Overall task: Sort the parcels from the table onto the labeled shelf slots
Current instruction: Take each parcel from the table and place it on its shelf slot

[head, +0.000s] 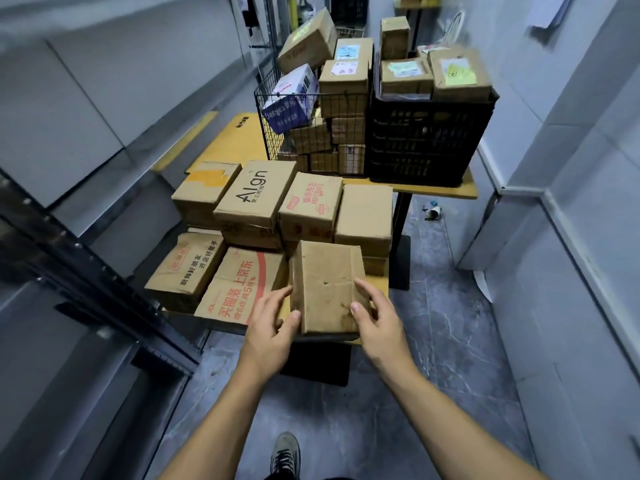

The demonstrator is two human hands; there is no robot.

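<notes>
Here, we find the plain brown parcel (327, 289) lying flat at the near edge of the table (379, 282). The left hand (273, 317) lays straight, close-set fingers along the parcel's left side, with the thumb tip touching the near-left corner. The right hand (377, 313) rests at the parcel's right edge, thumb and forefinger spread apart on the top; we cannot tell how its other fingers lie.

Just left of the parcel, a red-printed carton (239, 285) reads "买服装 上京东". Further left, a tan carton (188, 268) reads "厨师好朋友 开店好帮手". Behind the parcel we read "Algn" on a stacked box (254, 192). Well behind the parcel stand a wire basket (311, 133) and a black crate (426, 140), both heaped with labelled boxes whose writing we cannot make out.
</notes>
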